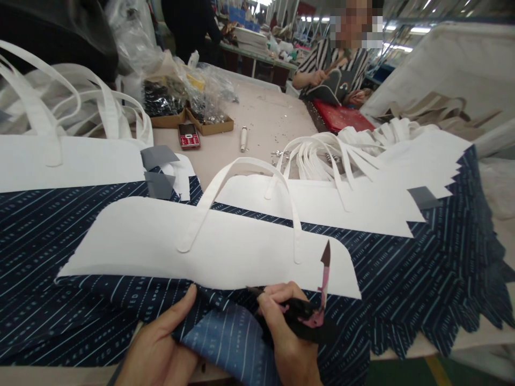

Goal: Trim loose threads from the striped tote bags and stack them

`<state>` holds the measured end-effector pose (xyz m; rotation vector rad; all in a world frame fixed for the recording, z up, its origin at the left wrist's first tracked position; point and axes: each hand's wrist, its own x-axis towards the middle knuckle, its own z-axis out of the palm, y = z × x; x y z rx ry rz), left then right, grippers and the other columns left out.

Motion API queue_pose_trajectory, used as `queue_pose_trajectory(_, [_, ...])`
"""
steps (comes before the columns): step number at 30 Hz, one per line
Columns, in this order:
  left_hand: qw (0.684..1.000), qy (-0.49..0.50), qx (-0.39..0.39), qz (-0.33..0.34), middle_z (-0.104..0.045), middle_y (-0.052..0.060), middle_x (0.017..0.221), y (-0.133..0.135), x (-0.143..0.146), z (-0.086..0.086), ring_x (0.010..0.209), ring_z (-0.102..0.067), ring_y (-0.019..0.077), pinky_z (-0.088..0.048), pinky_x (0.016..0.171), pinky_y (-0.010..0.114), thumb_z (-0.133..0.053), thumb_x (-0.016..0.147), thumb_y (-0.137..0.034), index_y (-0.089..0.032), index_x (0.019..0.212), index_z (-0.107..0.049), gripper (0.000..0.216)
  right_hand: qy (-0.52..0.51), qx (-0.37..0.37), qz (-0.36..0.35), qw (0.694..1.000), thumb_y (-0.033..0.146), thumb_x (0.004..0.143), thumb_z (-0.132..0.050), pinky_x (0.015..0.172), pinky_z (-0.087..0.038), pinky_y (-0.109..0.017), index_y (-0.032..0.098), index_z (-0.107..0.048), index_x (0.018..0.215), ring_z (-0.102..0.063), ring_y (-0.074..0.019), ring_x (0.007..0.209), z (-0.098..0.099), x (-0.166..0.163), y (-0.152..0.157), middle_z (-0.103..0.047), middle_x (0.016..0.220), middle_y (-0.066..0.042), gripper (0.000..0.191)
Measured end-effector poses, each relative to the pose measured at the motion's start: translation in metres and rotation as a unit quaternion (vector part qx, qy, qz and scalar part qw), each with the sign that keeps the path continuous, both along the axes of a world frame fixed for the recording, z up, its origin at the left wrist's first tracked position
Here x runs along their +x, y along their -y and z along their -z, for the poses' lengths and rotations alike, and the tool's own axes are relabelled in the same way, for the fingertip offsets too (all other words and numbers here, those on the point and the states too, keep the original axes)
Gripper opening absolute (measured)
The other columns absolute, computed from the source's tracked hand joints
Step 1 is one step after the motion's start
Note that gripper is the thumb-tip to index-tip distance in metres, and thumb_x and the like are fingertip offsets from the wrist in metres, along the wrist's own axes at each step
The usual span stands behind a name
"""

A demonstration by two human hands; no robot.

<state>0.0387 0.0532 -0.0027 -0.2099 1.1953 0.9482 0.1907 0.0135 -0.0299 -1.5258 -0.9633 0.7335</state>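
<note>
In front of me lies a white bag panel (241, 246) with a white looped handle (219, 179) attached, joined to navy fabric (132, 300) printed with lines and lettering. My left hand (163, 343) grips the navy fabric just below the white edge, thumb on top and fingers underneath. Scissors (311, 316), with dark blades and pink on them, are in my right hand (292, 335). The blades are spread: one tip points left at the fabric edge, the other points up. Part of the fabric is folded over between my hands, its paler side showing.
To the right is a fanned stack of similar white-and-navy panels (386, 187); another panel (68, 161) lies left. Farther back are cardboard boxes (211, 126), a red-and-black device (189, 136) and a small pale cylinder (243, 139). Across the table (265, 107), a person (333, 64) handles a grey piece.
</note>
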Motion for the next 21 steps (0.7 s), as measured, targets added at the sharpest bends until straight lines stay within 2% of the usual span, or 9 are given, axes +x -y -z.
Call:
queue_pose_trajectory(3, [1.000, 0.020, -0.016, 0.000, -0.076, 0.003, 0.117, 0.000, -0.001, -0.001, 0.111, -0.069, 0.0293, -0.058, 0.095, 0.045, -0.068, 0.080, -0.013, -0.030, 0.125, -0.067, 0.048, 0.000, 0.014, -0.011, 1.000, 0.023, 0.086, -0.065, 0.060, -0.053, -0.027, 0.022, -0.059, 0.069, -0.064, -0.0158, 0.063, 0.004, 0.007, 0.001, -0.066, 0.071, 0.000, 0.018])
queue_pose_trajectory(7, [1.000, -0.027, 0.011, 0.007, -0.076, 0.003, 0.117, 0.000, -0.002, 0.001, 0.111, -0.068, 0.0298, -0.058, 0.095, 0.045, -0.070, 0.074, -0.005, -0.028, 0.128, -0.065, 0.060, 0.033, 0.013, -0.035, 0.999, 0.020, 0.088, -0.064, 0.063, -0.053, -0.026, 0.022, -0.059, 0.072, -0.064, -0.0148, 0.066, 0.007, 0.010, 0.002, -0.065, 0.074, 0.001, 0.017])
queue_pose_trajectory(13, [1.000, 0.004, 0.006, -0.003, -0.075, 0.002, 0.119, 0.000, -0.003, 0.003, 0.114, -0.067, 0.0298, -0.057, 0.096, 0.045, -0.068, 0.076, -0.007, -0.031, 0.130, -0.064, 0.059, 0.021, 0.001, -0.031, 0.999, 0.021, 0.088, -0.062, 0.062, -0.049, -0.026, 0.022, -0.056, 0.069, -0.061, -0.0138, 0.063, 0.003, 0.003, 0.000, -0.062, 0.070, 0.003, 0.020])
queue_pose_trajectory(17, [1.000, -0.022, 0.009, 0.009, -0.074, 0.002, 0.120, 0.000, -0.002, 0.002, 0.115, -0.066, 0.0313, -0.057, 0.097, 0.044, -0.073, 0.070, -0.005, -0.031, 0.132, -0.062, 0.068, 0.054, -0.017, -0.020, 0.998, 0.024, 0.088, -0.062, 0.065, -0.046, -0.028, 0.022, -0.057, 0.067, -0.060, -0.0140, 0.063, 0.000, -0.001, -0.004, -0.062, 0.068, 0.002, 0.022])
queue_pose_trajectory(19, [1.000, -0.004, -0.003, 0.006, -0.074, 0.005, 0.122, 0.000, 0.000, 0.003, 0.117, -0.064, 0.0344, -0.056, 0.097, 0.047, -0.075, 0.071, -0.009, -0.028, 0.131, -0.063, 0.065, 0.074, -0.016, -0.029, 0.997, 0.026, 0.088, -0.063, 0.066, -0.046, -0.029, 0.022, -0.060, 0.067, -0.062, -0.0151, 0.064, 0.002, -0.002, -0.004, -0.063, 0.069, 0.001, 0.022])
queue_pose_trajectory(21, [0.998, 0.050, -0.022, 0.009, -0.073, 0.008, 0.123, 0.002, 0.000, 0.006, 0.121, -0.061, 0.0380, -0.055, 0.098, 0.051, -0.076, 0.074, -0.022, -0.024, 0.127, -0.066, 0.054, 0.067, -0.012, -0.018, 0.998, 0.029, 0.088, -0.065, 0.067, -0.047, -0.031, 0.022, -0.061, 0.065, -0.063, -0.0170, 0.065, 0.005, -0.002, -0.001, -0.063, 0.068, 0.000, 0.024])
